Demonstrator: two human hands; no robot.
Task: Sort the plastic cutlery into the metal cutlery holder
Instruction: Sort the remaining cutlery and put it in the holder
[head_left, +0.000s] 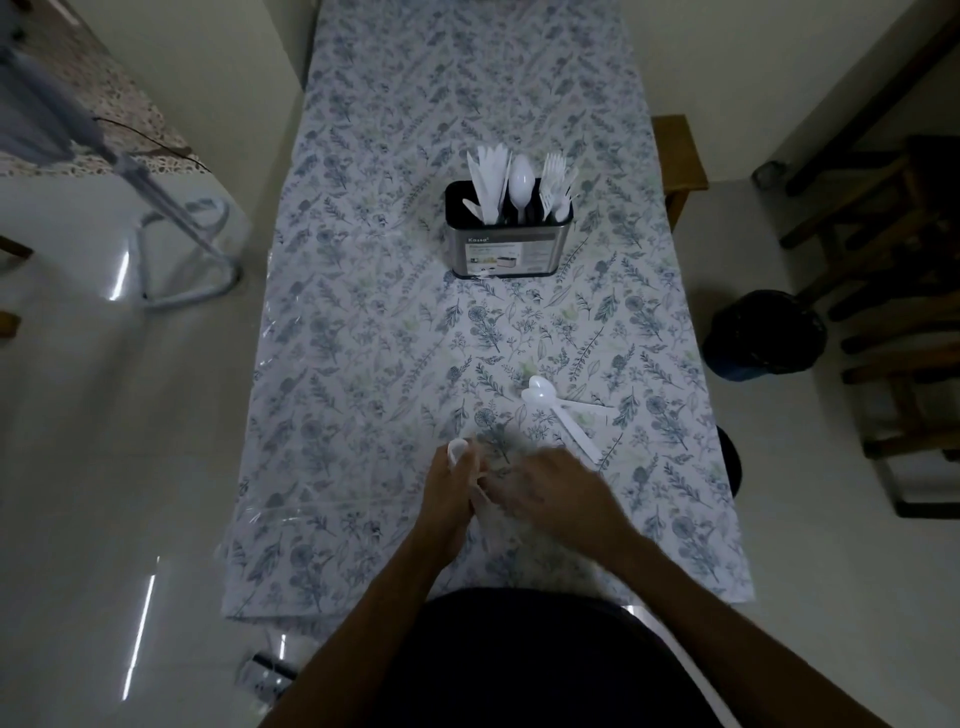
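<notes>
Low in the centre of the frame, my left hand grips a white plastic spoon, bowl pointing up-frame. My right hand sits just beside it, blurred; I cannot tell whether its fingers grip anything. Loose spoons lie just up-right of the right hand, handles slanting toward lower right, so that hand is nearer. The metal cutlery holder stands well apart, straight up-frame, already holding cutlery.
</notes>
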